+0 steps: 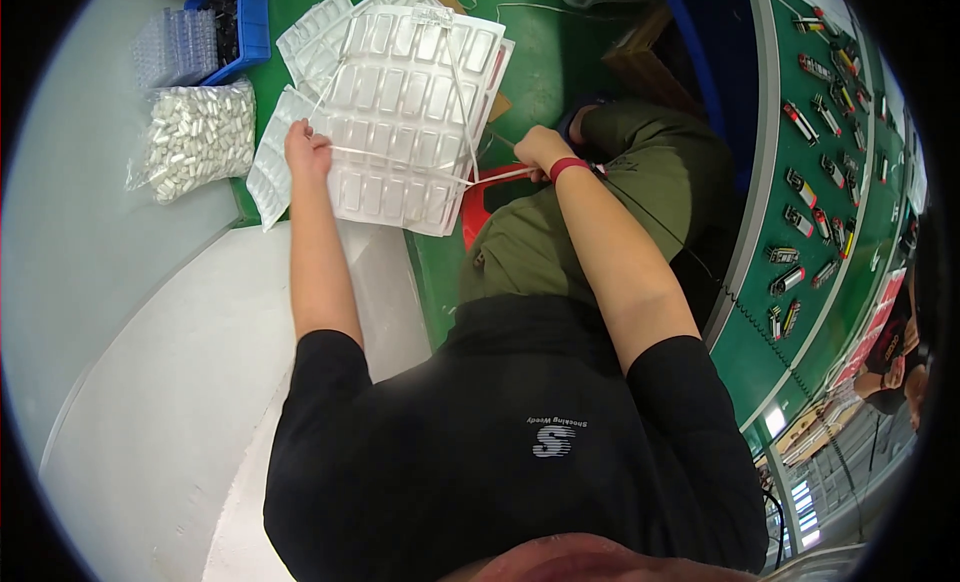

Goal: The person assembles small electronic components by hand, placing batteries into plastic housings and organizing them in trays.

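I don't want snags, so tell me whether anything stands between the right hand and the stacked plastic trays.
Nothing visible blocks the right hand from the stacked plastic trays; the white strap spans the gap, over what looks like a red plastic stool.

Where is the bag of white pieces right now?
In the head view, the bag lies at upper left, below the blue bin, left of the left hand.

Blue crate [257, 24], upper left; bag of white pieces [200, 140] below; small devices [800, 189] on green workbench [752, 377], right.

Assembly workshop, green workbench [750, 362] with small devices [789, 280].
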### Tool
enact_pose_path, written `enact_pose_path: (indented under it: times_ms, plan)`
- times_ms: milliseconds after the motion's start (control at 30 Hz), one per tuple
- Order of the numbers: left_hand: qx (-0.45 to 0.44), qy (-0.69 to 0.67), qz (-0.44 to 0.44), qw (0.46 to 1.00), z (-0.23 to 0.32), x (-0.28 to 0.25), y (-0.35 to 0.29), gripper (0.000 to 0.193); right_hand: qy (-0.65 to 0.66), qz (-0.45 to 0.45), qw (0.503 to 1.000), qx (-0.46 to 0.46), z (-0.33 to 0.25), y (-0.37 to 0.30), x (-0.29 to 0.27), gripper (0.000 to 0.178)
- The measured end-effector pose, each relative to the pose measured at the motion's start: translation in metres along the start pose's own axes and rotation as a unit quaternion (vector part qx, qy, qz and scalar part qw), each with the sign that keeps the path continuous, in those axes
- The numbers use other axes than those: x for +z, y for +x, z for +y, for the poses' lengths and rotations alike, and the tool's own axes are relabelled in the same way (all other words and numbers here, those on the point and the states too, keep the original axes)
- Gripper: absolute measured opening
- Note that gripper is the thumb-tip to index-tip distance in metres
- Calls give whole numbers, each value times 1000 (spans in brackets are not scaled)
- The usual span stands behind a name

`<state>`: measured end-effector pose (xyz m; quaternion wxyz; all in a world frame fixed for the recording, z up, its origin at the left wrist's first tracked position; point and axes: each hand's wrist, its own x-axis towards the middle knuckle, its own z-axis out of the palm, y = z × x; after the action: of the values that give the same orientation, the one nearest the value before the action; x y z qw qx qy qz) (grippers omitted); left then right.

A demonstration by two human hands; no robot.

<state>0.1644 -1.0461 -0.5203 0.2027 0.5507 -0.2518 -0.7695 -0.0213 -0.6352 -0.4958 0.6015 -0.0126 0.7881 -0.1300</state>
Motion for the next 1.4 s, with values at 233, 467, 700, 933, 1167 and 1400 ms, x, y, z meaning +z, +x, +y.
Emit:
enact_pose_path:
  times_ms: [233,467,700,933,1167,1400]
  plan:
    - [-155,229,-295,915,114,83,-24,45,-108,-170,979,-34,-11,-18,19,49]
    - [-72,218,-285,931,-4,69,-69,62,-201,113,943,-239,-51,-36,32,50]
    - [-145,203,-271,930,-96,53,-145,77,-320,39,840,-436,-47,-32,94,45]
    - [1,462,-136,876,-108,47,-160,31,-411,-28,711,-570,-54,-72,121,18]
    - [-99,118,141,978,-31,-61,-79,20,-333,86,871,-351,-49,-43,135,17]
    - [-76,307,187,930,8,-87,-31,26,-266,62,920,-283,-66,-76,101,32]
